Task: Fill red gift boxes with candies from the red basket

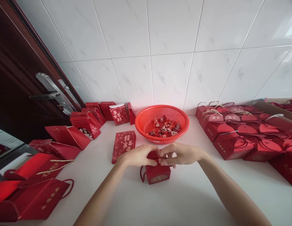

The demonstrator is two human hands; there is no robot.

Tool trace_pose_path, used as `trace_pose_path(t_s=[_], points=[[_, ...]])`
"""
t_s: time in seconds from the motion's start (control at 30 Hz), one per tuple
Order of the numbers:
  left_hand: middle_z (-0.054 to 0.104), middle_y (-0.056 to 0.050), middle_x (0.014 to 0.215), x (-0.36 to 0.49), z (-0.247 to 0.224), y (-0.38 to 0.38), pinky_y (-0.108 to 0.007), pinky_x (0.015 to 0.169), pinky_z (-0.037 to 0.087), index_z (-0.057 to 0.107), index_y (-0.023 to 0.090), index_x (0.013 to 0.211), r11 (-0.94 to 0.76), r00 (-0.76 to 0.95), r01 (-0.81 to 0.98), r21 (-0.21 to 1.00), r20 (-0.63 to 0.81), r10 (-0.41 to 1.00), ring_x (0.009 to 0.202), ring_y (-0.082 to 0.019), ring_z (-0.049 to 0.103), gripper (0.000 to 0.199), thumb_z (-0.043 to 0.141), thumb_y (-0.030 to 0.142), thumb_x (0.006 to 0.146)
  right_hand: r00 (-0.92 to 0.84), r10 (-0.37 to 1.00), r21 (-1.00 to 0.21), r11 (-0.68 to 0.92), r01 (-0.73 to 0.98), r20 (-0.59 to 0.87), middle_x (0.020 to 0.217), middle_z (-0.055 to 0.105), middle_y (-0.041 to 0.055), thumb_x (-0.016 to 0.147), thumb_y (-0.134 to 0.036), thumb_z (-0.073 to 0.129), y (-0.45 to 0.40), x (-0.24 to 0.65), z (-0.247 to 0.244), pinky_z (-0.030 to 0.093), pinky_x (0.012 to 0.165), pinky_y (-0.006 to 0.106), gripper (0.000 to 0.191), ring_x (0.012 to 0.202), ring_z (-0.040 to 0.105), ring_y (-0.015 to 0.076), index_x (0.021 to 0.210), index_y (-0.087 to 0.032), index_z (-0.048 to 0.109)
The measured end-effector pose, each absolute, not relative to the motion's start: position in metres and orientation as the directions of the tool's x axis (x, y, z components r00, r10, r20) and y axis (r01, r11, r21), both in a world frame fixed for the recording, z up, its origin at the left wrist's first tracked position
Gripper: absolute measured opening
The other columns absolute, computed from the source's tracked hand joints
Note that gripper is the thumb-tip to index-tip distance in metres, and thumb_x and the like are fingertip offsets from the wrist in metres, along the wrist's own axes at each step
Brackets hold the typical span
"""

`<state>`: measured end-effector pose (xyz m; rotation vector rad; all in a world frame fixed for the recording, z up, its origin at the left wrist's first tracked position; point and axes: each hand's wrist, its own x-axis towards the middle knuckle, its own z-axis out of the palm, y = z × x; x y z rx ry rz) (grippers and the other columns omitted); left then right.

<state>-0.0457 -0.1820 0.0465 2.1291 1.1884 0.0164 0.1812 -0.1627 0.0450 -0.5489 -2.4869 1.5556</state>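
Note:
A small red gift box (158,175) with a gold emblem on its front stands upright on the white table, and a dark red cord loops out at its left side. My left hand (141,155) pinches the top of this box from the left. From the right, my right hand (181,153) grips the same top with thumb and fingers, meeting the left one. Both hands partly hide the box's top flaps. Just behind sits a red plastic basket (139,121) with several wrapped candies (166,127). A flat red box (123,144) with gold lettering lies behind my left hand.
Red boxes with raised flaps (68,136) line the table's left side. Several closed corded boxes (233,146) are packed together at the right, beside a cardboard carton (278,106). A tiled wall (171,75) bounds the back; a dark door (16,69) stands at the left.

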Motion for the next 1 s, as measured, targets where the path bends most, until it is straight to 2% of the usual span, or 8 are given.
trace_pose_path(t_s=[0.13, 0.27, 0.4, 0.5, 0.63, 0.73, 0.87, 1.0], points=[[0.071, -0.005, 0.114, -0.063, 0.040, -0.189, -0.031, 0.083, 0.051, 0.068, 0.024, 0.108, -0.321, 0.562, 0.685, 0.654, -0.194, 0.804, 0.104, -0.025, 0.066, 0.028, 0.064, 0.042, 0.087, -0.919, 0.384, -0.841, 0.463, 0.279, -0.093, 0.077, 0.068, 0.0018, 0.090, -0.023, 0.060, -0.165, 0.170, 0.037, 0.043, 0.054, 0.020, 0.013, 0.060, 0.059, 0.0104, 0.097, -0.014, 0.068], [0.066, -0.009, 0.131, -0.089, 0.031, -0.197, -0.035, 0.092, 0.052, 0.063, 0.024, 0.125, -0.237, 0.494, 0.663, 0.710, -0.178, 0.851, 0.113, -0.026, 0.065, 0.041, 0.061, 0.044, 0.089, -0.918, 0.387, -0.820, 0.498, 0.283, -0.083, 0.095, 0.072, 0.0051, 0.090, -0.022, 0.059, -0.166, 0.169, 0.038, 0.043, 0.059, 0.020, 0.016, 0.071, 0.061, 0.0114, 0.102, -0.015, 0.069], [0.070, -0.009, 0.123, -0.105, 0.016, -0.203, -0.038, 0.097, 0.051, 0.057, 0.023, 0.136, -0.180, 0.507, 0.640, 0.747, -0.235, 0.829, 0.111, -0.026, 0.067, 0.052, 0.063, 0.040, 0.087, -0.920, 0.383, -0.792, 0.538, 0.289, -0.076, 0.101, 0.074, 0.0062, 0.091, -0.026, 0.060, -0.167, 0.171, 0.039, 0.043, 0.061, 0.021, 0.018, 0.074, 0.063, 0.0130, 0.103, -0.016, 0.069], [0.073, -0.007, 0.114, -0.104, 0.005, -0.205, -0.038, 0.099, 0.049, 0.055, 0.023, 0.138, -0.155, 0.501, 0.599, 0.786, -0.217, 0.838, 0.109, -0.025, 0.067, 0.054, 0.063, 0.032, 0.085, -0.920, 0.384, -0.784, 0.549, 0.290, -0.072, 0.101, 0.075, 0.0070, 0.091, -0.027, 0.059, -0.168, 0.171, 0.040, 0.044, 0.062, 0.023, 0.017, 0.075, 0.065, 0.0141, 0.100, -0.015, 0.069], [0.069, -0.002, 0.089, -0.097, -0.001, -0.206, -0.034, 0.085, 0.051, 0.058, 0.020, 0.132, -0.089, 0.426, 0.553, 0.828, -0.189, 0.885, 0.089, -0.022, 0.067, 0.052, 0.064, 0.027, 0.080, -0.909, 0.416, -0.815, 0.515, 0.266, -0.034, 0.102, 0.075, 0.0071, 0.089, -0.025, 0.061, -0.171, 0.173, 0.043, 0.047, 0.065, 0.024, 0.015, 0.077, 0.065, 0.0146, 0.098, -0.016, 0.069], [0.061, 0.003, 0.076, -0.095, 0.003, -0.207, -0.031, 0.069, 0.050, 0.056, 0.018, 0.130, 0.071, 0.369, 0.418, 0.906, -0.240, 0.898, 0.070, -0.017, 0.063, 0.056, 0.068, 0.031, 0.076, -0.855, 0.519, -0.890, 0.387, 0.243, -0.008, 0.094, 0.073, 0.0065, 0.088, -0.031, 0.064, -0.173, 0.173, 0.043, 0.049, 0.064, 0.025, 0.016, 0.070, 0.064, 0.0136, 0.090, -0.016, 0.068], [0.062, 0.004, 0.072, -0.097, 0.020, -0.212, -0.026, 0.057, 0.041, 0.055, 0.016, 0.130, 0.212, 0.350, 0.242, 0.947, -0.289, 0.891, 0.052, -0.010, 0.054, 0.061, 0.074, 0.037, 0.076, -0.759, 0.651, -0.983, 0.140, 0.118, 0.001, 0.078, 0.067, 0.0039, 0.083, -0.044, 0.070, -0.172, 0.172, 0.044, 0.055, 0.064, 0.029, 0.030, 0.063, 0.061, 0.0133, 0.083, -0.015, 0.066], [0.070, -0.004, 0.080, -0.096, 0.040, -0.219, -0.026, 0.061, 0.043, 0.055, 0.016, 0.131, 0.193, 0.397, 0.043, 0.980, -0.195, 0.897, 0.057, -0.011, 0.057, 0.060, 0.076, 0.040, 0.080, -0.711, 0.703, -0.983, 0.136, 0.124, 0.007, 0.076, 0.067, 0.0041, 0.085, -0.047, 0.069, -0.174, 0.175, 0.052, 0.055, 0.069, 0.031, 0.033, 0.068, 0.063, 0.0151, 0.084, -0.014, 0.066]])
